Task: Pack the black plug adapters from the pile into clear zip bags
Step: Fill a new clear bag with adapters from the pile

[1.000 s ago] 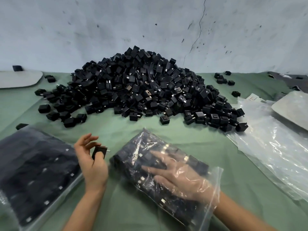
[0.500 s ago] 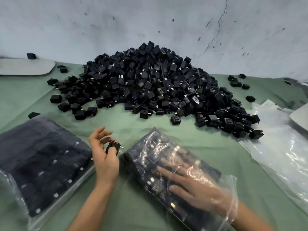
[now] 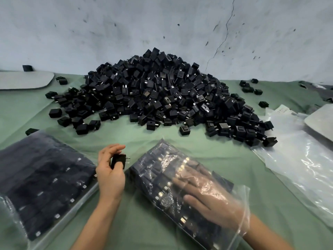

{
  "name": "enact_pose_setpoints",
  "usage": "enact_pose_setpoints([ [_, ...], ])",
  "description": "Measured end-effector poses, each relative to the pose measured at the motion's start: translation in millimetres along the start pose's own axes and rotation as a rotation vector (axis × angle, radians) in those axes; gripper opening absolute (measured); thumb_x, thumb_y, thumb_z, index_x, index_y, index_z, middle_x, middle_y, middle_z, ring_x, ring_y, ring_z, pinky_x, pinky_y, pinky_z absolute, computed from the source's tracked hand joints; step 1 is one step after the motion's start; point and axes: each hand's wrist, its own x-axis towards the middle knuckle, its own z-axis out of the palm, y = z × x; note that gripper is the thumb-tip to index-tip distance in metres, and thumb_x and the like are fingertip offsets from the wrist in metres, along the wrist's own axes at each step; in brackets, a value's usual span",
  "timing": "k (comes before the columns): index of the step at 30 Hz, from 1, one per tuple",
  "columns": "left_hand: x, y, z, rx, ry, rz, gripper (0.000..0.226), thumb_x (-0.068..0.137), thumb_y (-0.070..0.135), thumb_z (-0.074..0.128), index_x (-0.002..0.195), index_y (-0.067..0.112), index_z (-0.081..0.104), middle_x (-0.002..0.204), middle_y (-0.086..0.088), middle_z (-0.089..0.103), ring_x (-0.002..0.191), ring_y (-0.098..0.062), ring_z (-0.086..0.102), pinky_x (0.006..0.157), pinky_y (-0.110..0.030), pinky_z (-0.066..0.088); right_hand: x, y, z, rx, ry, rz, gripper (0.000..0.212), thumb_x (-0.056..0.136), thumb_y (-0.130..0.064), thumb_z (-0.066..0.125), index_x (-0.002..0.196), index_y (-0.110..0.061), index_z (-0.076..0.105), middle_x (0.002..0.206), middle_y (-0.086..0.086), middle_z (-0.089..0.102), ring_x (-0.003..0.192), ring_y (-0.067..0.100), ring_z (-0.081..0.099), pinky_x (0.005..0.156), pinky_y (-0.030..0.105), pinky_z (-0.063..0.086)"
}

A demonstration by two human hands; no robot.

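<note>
**One bag nearly full, a mountain still to go**

Little has moved in the last second. The left hand [image 3: 110, 175] has kept its small, squarish black plug adapter [image 3: 118, 161] just beside the open bag, and the right hand [image 3: 207, 195] has stayed inside that bag.

The adapter is held off the green-covered worktop [image 3: 207, 147], pinched between the left thumb and curled fingers. Its metal prongs [image 3: 128, 157] point right, towards the bag, so its prong-to-back axis lies roughly level across the view.

Just to its right lies the clear zip bag [image 3: 158, 170] of thin, crinkly plastic, already packed with rows of adapters. Its long axis runs from far left to near right, with the mouth nearest the person. The right hand reaches in through that mouth up to the wrist. Its fingers are straight and spread, pressing flat on the rows and gripping nothing.

This bag looks close to full, with the held adapter likely among its last. A filled clear bag [image 3: 41, 186] lies at the left. Beyond both, the big loose pile [image 3: 162, 98] of black adapters heaped against the wall looks barely dented. A stack of empty clear bags [image 3: 297, 168] waits at the right, so most of the job seems to remain.
</note>
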Motion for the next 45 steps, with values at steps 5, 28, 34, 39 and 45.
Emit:
enact_pose_setpoints([
  [5,-1,9,5,-0.049,-0.055,-0.032,0.045,0.087,-0.017,0.046,0.086,0.024,0.066,0.112,0.001,0.061,0.110,-0.010,0.057,0.100,-0.028,0.046,-41,3,-10,0.245,0.131,0.050,0.057,0.100,-0.046,0.016,0.142,-0.018,0.041,0.147,0.010,0.038,0.133,0.033,0.042,0.103,0.051,0.042],
  [28,-129,108,86,-0.382,-0.947,-0.935,0.023,0.097,0.029,0.043,0.090,0.019,0.063,0.059,0.002,0.050,0.046,-0.009,0.040,0.051,-0.023,0.024,-84,-32,-52,0.742,0.694,0.189,0.031,0.093,-0.023,0.046,0.107,-0.020,0.073,0.137,0.000,0.053,0.130,0.026,0.046,0.105,0.033,0.037],
  [34,-120,100,83,-0.398,-0.964,-0.782,0.055,0.085,0.048,0.054,0.118,0.004,0.061,0.082,-0.010,0.058,0.067,-0.018,0.051,0.057,-0.027,0.043,-86,-26,-49,0.634,0.648,0.226,0.036,0.099,-0.041,0.041,0.109,-0.026,0.072,0.133,0.000,0.055,0.127,0.021,0.049,0.103,0.028,0.039],
  [39,-119,99,86,-0.350,-0.949,-0.722,0.054,0.088,0.048,0.050,0.117,0.004,0.061,0.101,-0.018,0.072,0.082,-0.024,0.057,0.064,-0.027,0.047,-90,-24,-47,0.497,0.639,0.231,0.035,0.100,-0.039,0.040,0.113,-0.029,0.070,0.134,-0.001,0.051,0.124,0.020,0.050,0.100,0.024,0.039],
  [45,-128,97,92,-0.317,-1.055,-0.677,0.046,0.089,0.047,0.051,0.109,0.007,0.060,0.102,-0.013,0.073,0.074,-0.021,0.056,0.062,-0.024,0.047,-113,-16,-47,0.221,0.608,0.206,0.038,0.101,-0.038,0.037,0.109,-0.026,0.072,0.130,0.011,0.054,0.122,0.029,0.052,0.095,0.039,0.045],
])
